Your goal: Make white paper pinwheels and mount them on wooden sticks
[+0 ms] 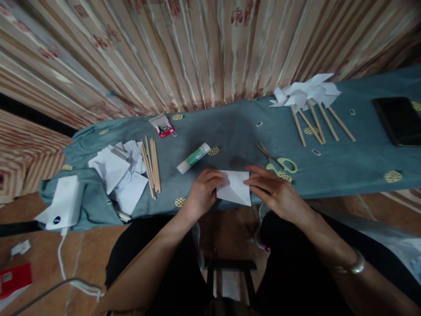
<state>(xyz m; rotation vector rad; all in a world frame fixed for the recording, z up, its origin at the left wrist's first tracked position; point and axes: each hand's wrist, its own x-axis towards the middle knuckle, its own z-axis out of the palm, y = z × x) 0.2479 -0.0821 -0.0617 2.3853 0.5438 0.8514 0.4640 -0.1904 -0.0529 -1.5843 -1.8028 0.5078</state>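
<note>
A small white square of paper [234, 188] with a faint crease is between my hands at the table's front edge. My left hand [204, 189] is closed on its left side, fingers curled over the edge. At the right edge, my right hand [271, 188] pinches the paper, its index finger stretched out above; the thumb is hard to make out. Just beyond my right hand lie scissors [278, 162] with light green handles, blades parted. A green and white glue stick [194, 158] rests beyond my left hand.
Left on the blue-green cloth [226, 131] are several wooden sticks [151, 169], loose white papers [126, 175], a small red box of pins [163, 127] and a white power bank [66, 202] with a cable. Several paper pinwheels [307, 94] and a dark tablet [397, 120] lie right. A curtain [204, 52] hangs behind.
</note>
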